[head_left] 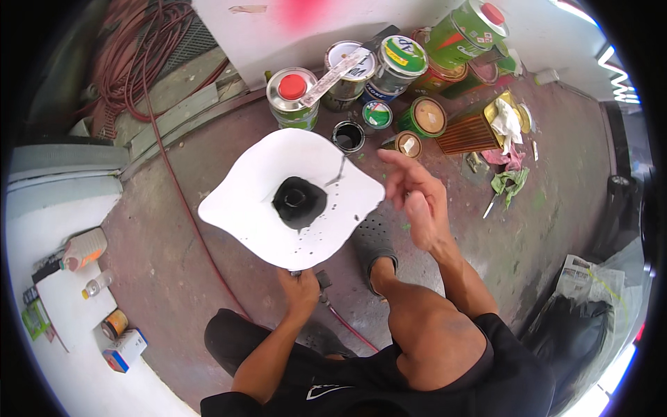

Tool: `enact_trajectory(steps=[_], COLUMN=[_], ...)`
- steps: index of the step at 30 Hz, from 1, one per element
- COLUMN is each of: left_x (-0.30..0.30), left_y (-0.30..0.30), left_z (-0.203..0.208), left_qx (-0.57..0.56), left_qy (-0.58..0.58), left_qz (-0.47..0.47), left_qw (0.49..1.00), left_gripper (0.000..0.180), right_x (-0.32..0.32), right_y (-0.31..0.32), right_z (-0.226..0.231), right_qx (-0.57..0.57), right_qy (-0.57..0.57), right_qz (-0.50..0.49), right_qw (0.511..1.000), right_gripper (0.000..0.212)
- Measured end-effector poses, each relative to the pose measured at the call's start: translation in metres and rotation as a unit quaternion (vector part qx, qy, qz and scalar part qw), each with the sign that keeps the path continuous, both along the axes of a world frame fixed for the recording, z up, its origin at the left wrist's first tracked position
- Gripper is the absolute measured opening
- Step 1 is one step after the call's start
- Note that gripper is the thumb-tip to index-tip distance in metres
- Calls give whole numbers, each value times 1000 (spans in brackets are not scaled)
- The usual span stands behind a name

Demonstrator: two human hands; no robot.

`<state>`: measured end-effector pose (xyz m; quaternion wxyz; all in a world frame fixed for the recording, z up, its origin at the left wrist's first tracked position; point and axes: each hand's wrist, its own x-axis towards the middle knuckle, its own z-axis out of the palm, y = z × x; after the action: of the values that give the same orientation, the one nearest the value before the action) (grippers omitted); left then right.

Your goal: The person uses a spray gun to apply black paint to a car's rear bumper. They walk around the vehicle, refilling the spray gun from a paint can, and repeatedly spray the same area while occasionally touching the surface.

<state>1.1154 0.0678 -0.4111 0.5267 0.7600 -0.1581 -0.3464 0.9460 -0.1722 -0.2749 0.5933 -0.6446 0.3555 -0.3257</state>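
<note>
A wide white paper paint strainer (250, 198) spreads in front of me, with a dark pool of black paint (300, 201) at its centre and black drips on its right side. Beneath its near edge my left hand (300, 292) is closed around what looks like a spray gun, mostly hidden by the paper. A hose fitting (323, 280) shows beside that hand, with a red hose (347, 328) below it. My right hand (420, 198) is raised at the strainer's right corner, empty, fingers apart. Just beyond the strainer stands an open tin of black paint (348, 137).
Paint cans line the far wall, including a red-capped can (292, 97) and a white-lidded can (349, 62) with a stained stick (335, 78) across it. A ribbed tin (472, 133) holds rags. A red hose (182, 201) crosses the floor at left. Plastic bags (573, 326) lie at right.
</note>
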Motion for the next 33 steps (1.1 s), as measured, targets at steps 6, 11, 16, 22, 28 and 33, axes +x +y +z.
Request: enact_trajectory(steps=[6,11,16,22,28,33], left_x=[-10,-14,-19,-20,-19,-16], left_y=[2,-18,-22,-20,-18,-18], left_z=[-4,33,46,60,62,63], left_qx=[-52,-29,-15,-70,-52,-64], left_qy=[-13,-9,-32,-56,-30,-5], left_qz=[-80,-68,-84,-92,-116,-95], left_qw=[995,997,996,992,991,993], left_gripper=[47,60,60,61,62,70], right_x=[53,55,48,33,31,39], right_y=[13,5,1,-4,15,20], right_z=[53,82,89,109,103,104], right_qx=[49,195,172,187,-21,44], right_qy=[19,113,75,98,225,187], right_qz=[7,-56,-164,-92,-140,-129], right_qw=[999,973,968,973,964,973], right_gripper=[56,35,33,33,40,40])
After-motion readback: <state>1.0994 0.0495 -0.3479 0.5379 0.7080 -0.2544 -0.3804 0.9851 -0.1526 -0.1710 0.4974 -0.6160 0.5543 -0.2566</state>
